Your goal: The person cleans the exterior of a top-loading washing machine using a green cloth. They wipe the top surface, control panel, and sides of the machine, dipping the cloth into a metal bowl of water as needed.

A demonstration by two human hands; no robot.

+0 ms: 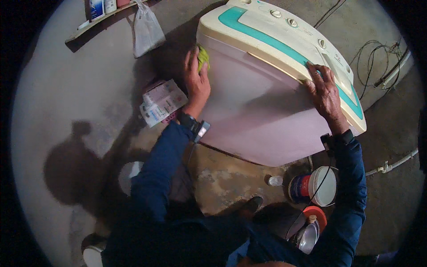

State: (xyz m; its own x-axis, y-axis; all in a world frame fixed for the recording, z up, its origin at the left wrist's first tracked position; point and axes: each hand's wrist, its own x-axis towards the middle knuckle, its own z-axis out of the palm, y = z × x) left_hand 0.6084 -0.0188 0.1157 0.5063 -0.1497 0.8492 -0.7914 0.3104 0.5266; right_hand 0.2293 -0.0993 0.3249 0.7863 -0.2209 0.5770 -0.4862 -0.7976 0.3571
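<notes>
In front of me stands a washing machine (253,96) with a pale pinkish body. Its cream top (283,36) carries teal trim and several round knobs (292,22). My left hand (197,80) holds a yellow-green cloth or scrubber (202,59) against the left edge of the body, just below the top. The fingers partly cover it. My right hand (323,86) grips the front rim of the top, thumb at the underside and fingers over the teal strip. Both wrists wear dark straps with small devices.
A wall shelf (103,20) with bottles and a hanging plastic bag (146,30) is at upper left. Printed packaging (163,101) lies beside my left forearm. A paint bucket (322,187), a small clear cup (275,181) and a metal bowl (308,237) sit below. Cables (377,60) hang at right.
</notes>
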